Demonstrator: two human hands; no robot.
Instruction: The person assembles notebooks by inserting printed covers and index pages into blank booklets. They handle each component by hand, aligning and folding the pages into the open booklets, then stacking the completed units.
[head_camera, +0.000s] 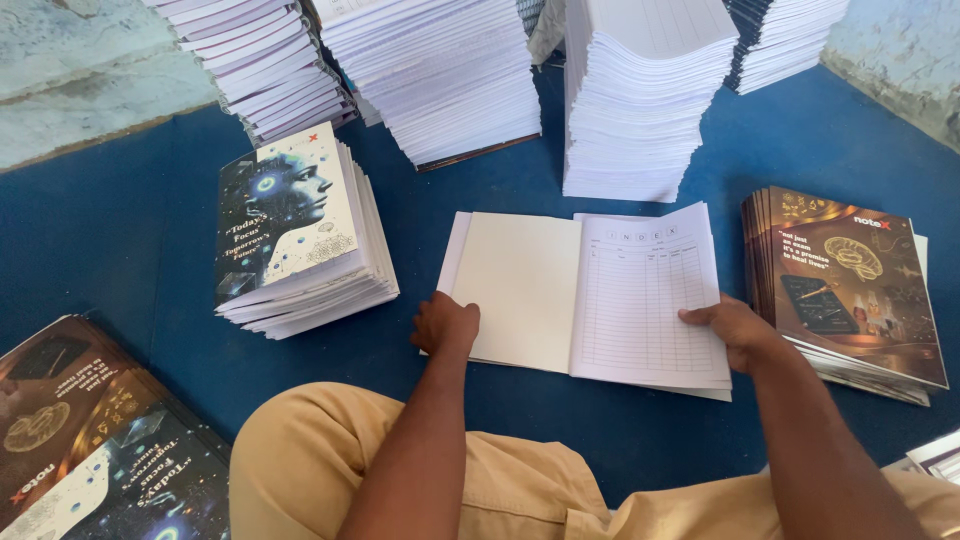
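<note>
An open notebook (590, 295) is lying flat on the blue floor covering (130, 250), directly in front of the seated person. Its blank inside cover is facing up on the left, and a ruled index page is facing up on the right.

The left hand (445, 325) is pressing down on the lower left corner of the blank cover, fingers curled under, gripping nothing. The right hand (735, 330) is pinching the lower right edge of the ruled page, thumb on top and fingers beneath the sheet.

A short stack of dark-covered notebooks (295, 235) is sitting to the left, well apart from the open notebook's left edge, leaving a strip of bare blue surface between them. A stack of brown-covered notebooks (850, 285) is sitting just beside the right hand, with only a narrow gap to the page edge. Tall stacks of white uncovered page blocks (630, 100) are standing behind, the nearest one almost meeting the open notebook's top edge. Loose printed covers (90, 440) are lying at the lower left, near the person's knee (300, 460).
</note>
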